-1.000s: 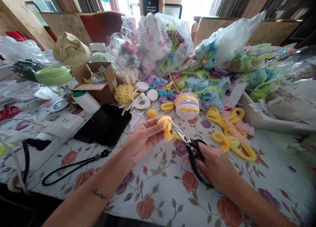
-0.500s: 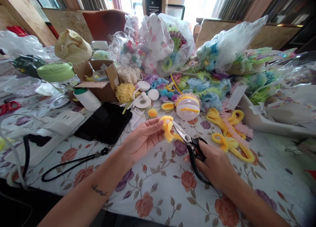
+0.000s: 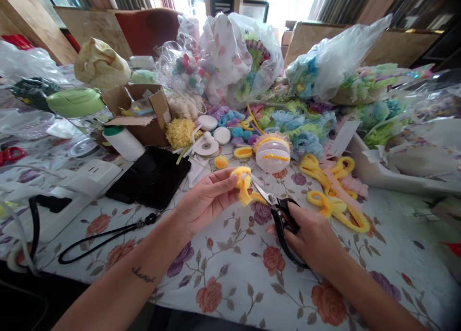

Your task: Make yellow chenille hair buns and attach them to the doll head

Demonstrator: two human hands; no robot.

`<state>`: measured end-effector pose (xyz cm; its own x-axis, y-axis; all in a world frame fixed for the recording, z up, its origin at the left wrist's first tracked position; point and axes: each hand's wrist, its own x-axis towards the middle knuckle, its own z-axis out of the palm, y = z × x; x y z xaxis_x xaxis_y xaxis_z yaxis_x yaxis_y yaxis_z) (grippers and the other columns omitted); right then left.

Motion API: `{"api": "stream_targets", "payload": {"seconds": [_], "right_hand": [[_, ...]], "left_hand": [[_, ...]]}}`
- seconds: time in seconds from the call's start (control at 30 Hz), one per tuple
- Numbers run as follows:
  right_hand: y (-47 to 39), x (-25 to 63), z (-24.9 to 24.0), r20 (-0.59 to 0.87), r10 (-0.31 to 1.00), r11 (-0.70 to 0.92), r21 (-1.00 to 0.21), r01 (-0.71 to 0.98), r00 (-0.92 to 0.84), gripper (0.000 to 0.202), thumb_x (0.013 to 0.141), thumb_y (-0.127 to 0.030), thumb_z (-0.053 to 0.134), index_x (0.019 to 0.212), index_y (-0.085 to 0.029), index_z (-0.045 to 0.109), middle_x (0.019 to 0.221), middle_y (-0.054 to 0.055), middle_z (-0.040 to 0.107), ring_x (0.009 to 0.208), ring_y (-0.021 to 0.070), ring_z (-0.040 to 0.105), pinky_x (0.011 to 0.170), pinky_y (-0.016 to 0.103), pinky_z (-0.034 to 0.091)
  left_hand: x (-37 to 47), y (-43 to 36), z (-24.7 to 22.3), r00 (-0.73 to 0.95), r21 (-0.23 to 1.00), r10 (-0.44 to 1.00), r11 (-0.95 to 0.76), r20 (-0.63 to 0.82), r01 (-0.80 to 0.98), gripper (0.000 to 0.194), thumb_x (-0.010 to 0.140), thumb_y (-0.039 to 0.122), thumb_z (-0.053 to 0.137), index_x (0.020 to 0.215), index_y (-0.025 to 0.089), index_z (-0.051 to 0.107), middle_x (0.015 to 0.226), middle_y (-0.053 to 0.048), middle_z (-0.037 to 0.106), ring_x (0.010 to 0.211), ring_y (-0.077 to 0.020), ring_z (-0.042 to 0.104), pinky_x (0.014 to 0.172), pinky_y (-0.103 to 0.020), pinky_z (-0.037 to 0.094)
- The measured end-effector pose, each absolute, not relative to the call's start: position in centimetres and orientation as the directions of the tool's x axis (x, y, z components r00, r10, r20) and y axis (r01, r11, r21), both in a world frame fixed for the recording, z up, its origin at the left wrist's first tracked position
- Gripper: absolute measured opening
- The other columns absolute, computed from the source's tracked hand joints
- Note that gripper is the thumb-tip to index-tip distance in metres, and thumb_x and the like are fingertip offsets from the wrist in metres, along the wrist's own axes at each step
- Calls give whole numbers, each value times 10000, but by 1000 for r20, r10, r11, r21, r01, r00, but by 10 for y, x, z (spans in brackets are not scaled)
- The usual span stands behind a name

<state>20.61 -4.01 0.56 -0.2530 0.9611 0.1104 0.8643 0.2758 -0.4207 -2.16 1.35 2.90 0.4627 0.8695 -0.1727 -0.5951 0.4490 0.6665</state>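
Note:
Between the thumb and fingers of my left hand (image 3: 211, 196) is a fuzzy yellow piece (image 3: 245, 184), looped, with short tails hanging down. My right hand (image 3: 313, 235) is wrapped round the black handles of the scissors (image 3: 274, 204). The metal blades point up and left, their tips at the right side of the yellow piece; whether they touch it I cannot tell. Behind it stands a round white container (image 3: 272, 156) with a ruffled rim and a yellow strip. A yellow pompom (image 3: 221, 162) lies behind my left fingers.
A black pouch (image 3: 151, 177) with a cord loop and a power strip (image 3: 72, 192) lie at the left. Yellow fuzzy strips (image 3: 329, 204) lie to the right beside a white box (image 3: 389, 172). Plastic bags (image 3: 230, 57) and a cardboard box (image 3: 139, 115) stand at the back.
The view has shifted slightly, so the table items sit a little further left and higher. Both hands keep their hold, with the scissor tips still at the yellow piece.

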Motion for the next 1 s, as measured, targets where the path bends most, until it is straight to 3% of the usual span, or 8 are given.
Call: {"api": "stream_targets", "payload": {"seconds": [0.47,0.8,1.0], "right_hand": [[-40,209,8,116,957,290,-414,863,-266,178,779,-267,510,638,-225,409,552,-11,502,465,131,450,457,243,331],[-41,212,8,321,879,444,-285,850,-352,288,816,-267,489,657,-252,249,487,-38,430,401,119,383,407,236,309],[-40,213,9,380,845,494,-280,824,-377,316,838,-294,501,667,-253,237,491,-49,419,393,107,376,395,221,287]], "left_hand": [[-22,13,30,502,648,850,475,-162,-595,114,823,112,660,907,68,724,810,-78,725,750,-134,699,738,-199,579],[-22,10,37,499,635,848,487,-178,-600,119,845,108,612,875,55,715,751,-66,719,691,-128,678,697,-182,562],[-23,11,35,490,623,854,482,-177,-616,87,812,103,642,858,51,696,732,-75,710,663,-132,680,658,-186,564]]}}
